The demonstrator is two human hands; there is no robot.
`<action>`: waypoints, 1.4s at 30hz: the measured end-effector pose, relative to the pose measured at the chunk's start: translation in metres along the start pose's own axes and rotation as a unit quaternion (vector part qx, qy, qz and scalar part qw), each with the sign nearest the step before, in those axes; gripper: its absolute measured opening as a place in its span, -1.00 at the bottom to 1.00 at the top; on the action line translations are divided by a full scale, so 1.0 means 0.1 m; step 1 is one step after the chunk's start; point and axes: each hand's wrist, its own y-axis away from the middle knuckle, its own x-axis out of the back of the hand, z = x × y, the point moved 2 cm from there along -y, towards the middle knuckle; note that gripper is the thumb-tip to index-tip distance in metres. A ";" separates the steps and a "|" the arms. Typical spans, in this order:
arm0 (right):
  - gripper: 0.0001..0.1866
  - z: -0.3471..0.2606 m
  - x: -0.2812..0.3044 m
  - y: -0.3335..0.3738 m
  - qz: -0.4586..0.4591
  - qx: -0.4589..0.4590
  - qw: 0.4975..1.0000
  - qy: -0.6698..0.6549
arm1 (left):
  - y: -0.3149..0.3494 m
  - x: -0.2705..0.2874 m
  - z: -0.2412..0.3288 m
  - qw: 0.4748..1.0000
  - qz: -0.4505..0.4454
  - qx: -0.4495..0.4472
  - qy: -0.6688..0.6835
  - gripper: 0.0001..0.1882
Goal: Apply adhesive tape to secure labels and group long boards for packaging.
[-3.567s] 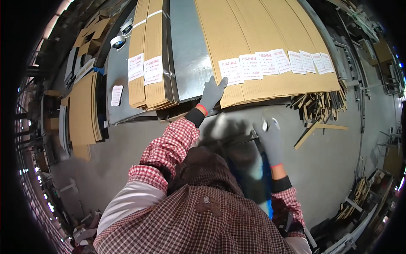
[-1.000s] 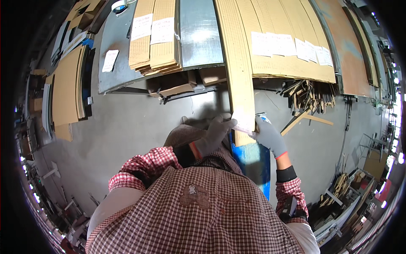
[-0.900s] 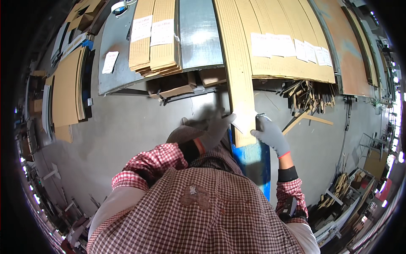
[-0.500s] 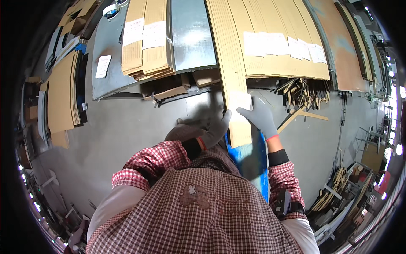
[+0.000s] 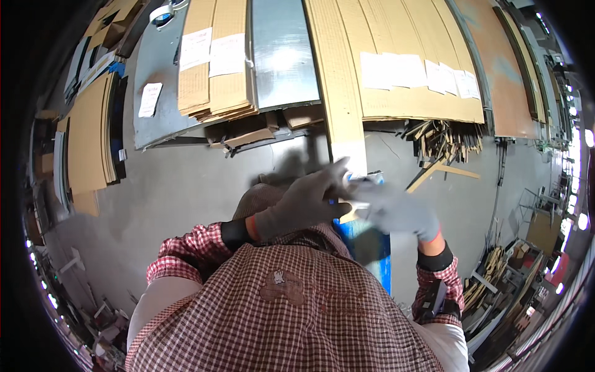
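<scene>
A long cardboard strip (image 5: 346, 115) runs toward me from the far table, with a white paper sheet (image 5: 350, 154) lying near its close end. Beneath that end is a blue-edged surface (image 5: 369, 251). Grey gloves cover both hands. My left hand (image 5: 297, 204) is over the strip's left side, thumb and fingers apart. From the right, my right hand (image 5: 396, 208) reaches across the strip, blurred by motion. A small dark-edged, whitish thing (image 5: 365, 178) shows at its fingers; its kind is unclear. The two hands' fingertips are close together and hide the strip's near end.
Cardboard stacks with white sheets lie on the far table, one stack (image 5: 226, 68) at left and several strips (image 5: 415, 56) at right. A tape roll (image 5: 162, 15) sits at the far left. Cardboard scraps (image 5: 443, 139) pile under the table. More cardboard (image 5: 90, 142) leans at left.
Both hands have left the paper sheet's edges and moved nearer to me. My right hand has turned inward, and a small dark-edged thing now shows at its fingers.
</scene>
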 end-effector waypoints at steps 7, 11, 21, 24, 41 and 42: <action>-0.67 0.31 0.39 -0.08 -0.043 -0.149 0.983 -0.098 | -0.03 0.40 -0.26 0.981 0.003 0.154 0.118 -0.41; -0.71 1.91 -0.20 0.02 -0.031 -0.235 0.967 0.093 | -0.49 0.14 -1.27 0.980 -0.011 0.197 0.000 -0.71; -0.33 1.11 -0.70 -0.20 0.451 -0.294 0.839 -0.083 | -0.83 -0.16 -2.34 0.988 -0.054 0.071 0.124 -0.56; 0.09 0.73 -1.27 -0.24 0.220 -0.378 0.842 0.316 | -0.55 0.06 -2.22 0.864 -0.051 0.141 0.481 -0.51; -0.66 0.78 -0.14 -0.12 0.045 -0.286 0.954 0.078 | -1.02 -0.57 -0.98 0.913 -0.089 -0.055 -0.395 -0.47; -0.67 0.91 -0.02 -0.14 -0.024 -0.288 0.952 0.098 | -0.92 -0.56 -0.94 0.936 -0.028 -0.068 -0.344 -0.40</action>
